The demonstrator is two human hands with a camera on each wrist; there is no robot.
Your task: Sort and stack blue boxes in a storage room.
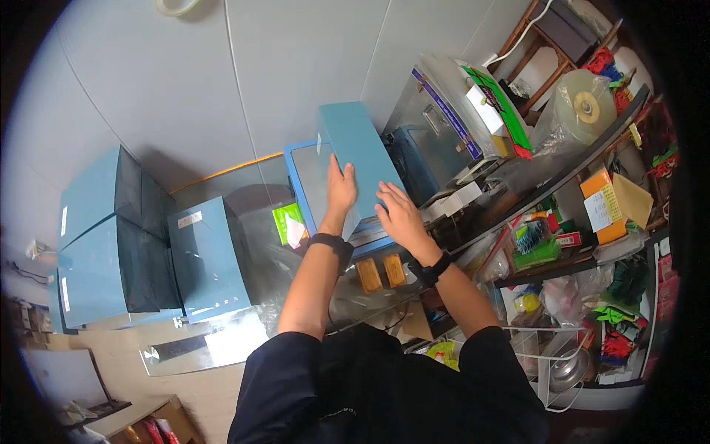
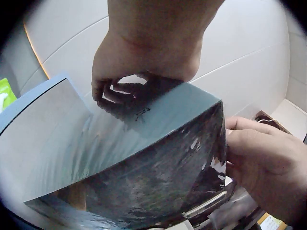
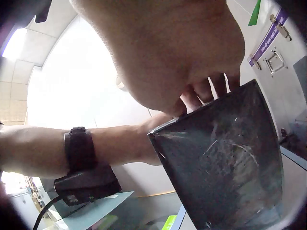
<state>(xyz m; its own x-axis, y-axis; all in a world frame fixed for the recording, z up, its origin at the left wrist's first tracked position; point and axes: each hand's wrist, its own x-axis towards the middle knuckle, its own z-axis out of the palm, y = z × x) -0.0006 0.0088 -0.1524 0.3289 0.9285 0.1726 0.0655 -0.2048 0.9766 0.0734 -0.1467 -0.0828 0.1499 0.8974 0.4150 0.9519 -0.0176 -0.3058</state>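
Note:
A long teal-topped block (image 1: 347,129) with dark, shiny sides lies on a blue-framed grey panel (image 1: 309,169). My left hand (image 1: 341,189) rests against the block's left side, fingers extended toward the wall. Over the near right part, my right hand (image 1: 400,216) touches the block with its fingers spread. Clear film wrinkles across the block's dark side (image 2: 163,172) in the left wrist view. In the right wrist view, the fingertips of the right hand (image 3: 177,52) reach over the upper edge of the dark end face (image 3: 225,153).
Several similar teal blocks (image 1: 89,259) stand at the left. A green packet (image 1: 288,224) lies beside the panel, and two small amber trays (image 1: 369,274) sit near my forearms. To the right are a metal case (image 1: 433,111), a film roll (image 1: 584,107) and cluttered shelves.

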